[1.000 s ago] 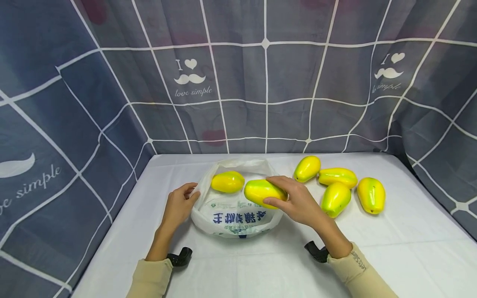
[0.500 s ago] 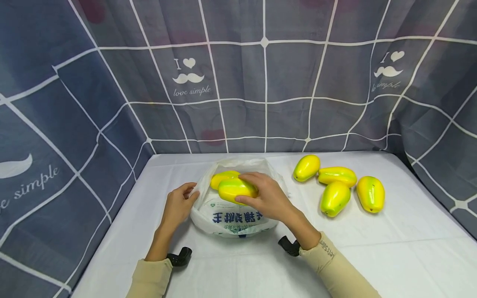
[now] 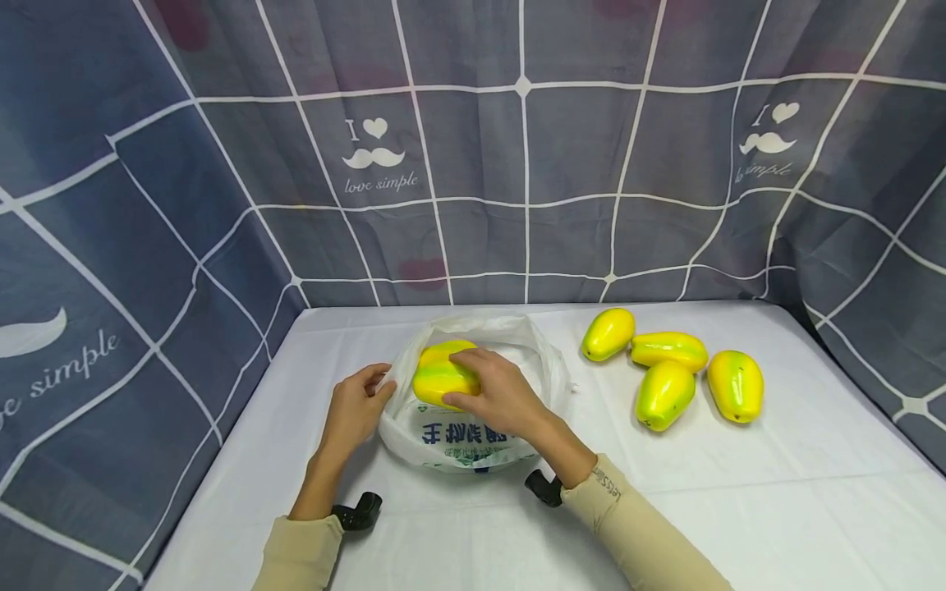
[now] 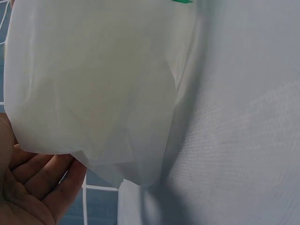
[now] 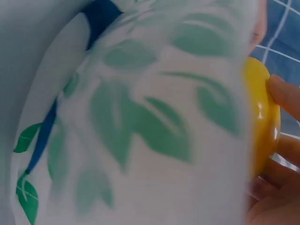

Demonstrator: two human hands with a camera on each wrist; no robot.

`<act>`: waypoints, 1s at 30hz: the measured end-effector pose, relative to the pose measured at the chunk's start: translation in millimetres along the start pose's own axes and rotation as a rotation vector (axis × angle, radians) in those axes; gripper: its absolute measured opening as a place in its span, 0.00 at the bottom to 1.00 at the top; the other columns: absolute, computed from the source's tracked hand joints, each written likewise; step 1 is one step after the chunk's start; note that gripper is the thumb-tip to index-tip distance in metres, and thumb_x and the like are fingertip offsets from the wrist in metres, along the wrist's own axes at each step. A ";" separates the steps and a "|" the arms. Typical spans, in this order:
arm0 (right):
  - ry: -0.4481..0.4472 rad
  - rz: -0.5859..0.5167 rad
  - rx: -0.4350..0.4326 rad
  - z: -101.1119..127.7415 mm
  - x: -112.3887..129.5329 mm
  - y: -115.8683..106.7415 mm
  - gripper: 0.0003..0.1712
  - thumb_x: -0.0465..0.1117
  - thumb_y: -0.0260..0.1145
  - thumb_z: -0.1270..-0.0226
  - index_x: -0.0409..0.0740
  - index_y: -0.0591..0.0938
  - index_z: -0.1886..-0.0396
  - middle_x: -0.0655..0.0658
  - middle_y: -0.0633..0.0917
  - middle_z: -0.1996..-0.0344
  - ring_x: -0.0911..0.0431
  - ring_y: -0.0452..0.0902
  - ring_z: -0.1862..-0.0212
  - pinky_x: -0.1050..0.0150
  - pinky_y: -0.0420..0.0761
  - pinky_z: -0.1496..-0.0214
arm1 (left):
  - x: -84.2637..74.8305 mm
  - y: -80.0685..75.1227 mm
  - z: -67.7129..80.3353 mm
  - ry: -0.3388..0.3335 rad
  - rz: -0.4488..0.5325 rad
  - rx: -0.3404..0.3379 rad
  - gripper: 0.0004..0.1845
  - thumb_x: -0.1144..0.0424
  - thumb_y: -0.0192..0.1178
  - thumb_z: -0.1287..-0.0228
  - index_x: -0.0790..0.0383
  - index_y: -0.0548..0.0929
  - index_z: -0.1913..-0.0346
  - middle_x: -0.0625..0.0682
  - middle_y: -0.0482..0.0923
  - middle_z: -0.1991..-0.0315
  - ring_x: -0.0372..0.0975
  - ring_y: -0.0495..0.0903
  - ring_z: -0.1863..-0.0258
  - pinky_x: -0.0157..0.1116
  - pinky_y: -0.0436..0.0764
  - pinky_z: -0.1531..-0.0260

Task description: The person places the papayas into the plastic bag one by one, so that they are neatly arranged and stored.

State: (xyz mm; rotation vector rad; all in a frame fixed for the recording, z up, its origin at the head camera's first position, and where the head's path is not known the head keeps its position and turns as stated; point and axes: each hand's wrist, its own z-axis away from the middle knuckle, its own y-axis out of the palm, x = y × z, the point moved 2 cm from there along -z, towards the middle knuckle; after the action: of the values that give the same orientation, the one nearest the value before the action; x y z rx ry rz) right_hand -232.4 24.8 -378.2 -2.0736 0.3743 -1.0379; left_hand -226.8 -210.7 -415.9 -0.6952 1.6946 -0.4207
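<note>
A white plastic bag (image 3: 543, 373) with blue and green print sits on the table, its mouth spread open. At its left rim my left hand (image 3: 357, 414) pinches the plastic between thumb and fingers. My right hand (image 3: 502, 396) reaches over the bag's mouth and grips a yellow-green papaya (image 3: 434, 382) from its right side. Just behind that fruit, another yellow papaya (image 3: 447, 348) lies inside the bag, mostly covered. In the right wrist view, the held papaya (image 5: 263, 112) shows past the printed bag wall. The left wrist view has the bag (image 4: 93, 84) draped over my fingers.
To the right of the bag lie several more papayas (image 3: 665, 396) in a loose group on the white tablecloth (image 3: 665, 525). A grey checked curtain (image 3: 473, 164) stands behind the table and along its sides.
My right hand has carried its papaya leftward into the bag's mouth, in front of the fruit lying there. The left hand stays at the rim.
</note>
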 end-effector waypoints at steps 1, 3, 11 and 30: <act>-0.001 0.007 0.000 -1.1 -1.0 2.0 0.32 0.49 0.73 0.38 0.37 0.78 0.39 0.42 0.80 0.42 0.49 0.75 0.42 0.53 0.74 0.40 | 0.1 0.1 0.0 0.001 0.001 0.002 0.18 0.64 0.62 0.32 0.69 0.81 0.43 0.63 0.83 0.50 0.52 0.80 0.54 0.50 0.78 0.51; 0.002 0.022 0.000 -3.0 -3.7 5.6 0.32 0.49 0.73 0.38 0.37 0.78 0.39 0.42 0.80 0.42 0.49 0.75 0.41 0.53 0.74 0.39 | 0.7 0.4 -0.1 0.002 0.004 0.003 0.18 0.64 0.62 0.32 0.69 0.81 0.43 0.62 0.83 0.50 0.52 0.80 0.54 0.49 0.78 0.51; 0.042 -0.009 0.002 -10.1 -13.1 18.4 0.33 0.48 0.74 0.39 0.35 0.78 0.39 0.39 0.80 0.42 0.47 0.75 0.41 0.52 0.74 0.40 | 2.3 1.5 -0.3 0.009 0.009 0.003 0.18 0.64 0.63 0.32 0.68 0.82 0.43 0.62 0.83 0.50 0.51 0.81 0.54 0.49 0.79 0.51; 0.096 0.016 0.014 -20.8 -11.1 40.1 0.34 0.50 0.73 0.38 0.37 0.77 0.37 0.41 0.80 0.42 0.48 0.74 0.40 0.53 0.72 0.37 | 3.0 0.5 -1.4 0.013 -0.001 0.002 0.17 0.64 0.63 0.32 0.67 0.82 0.44 0.63 0.83 0.53 0.51 0.81 0.55 0.49 0.79 0.52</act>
State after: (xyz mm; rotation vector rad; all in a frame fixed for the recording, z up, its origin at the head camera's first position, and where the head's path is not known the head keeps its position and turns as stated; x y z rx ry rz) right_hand -252.5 -5.9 -406.7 -2.0101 0.4303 -1.1294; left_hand -228.6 -212.3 -418.2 -0.6934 1.7053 -0.4288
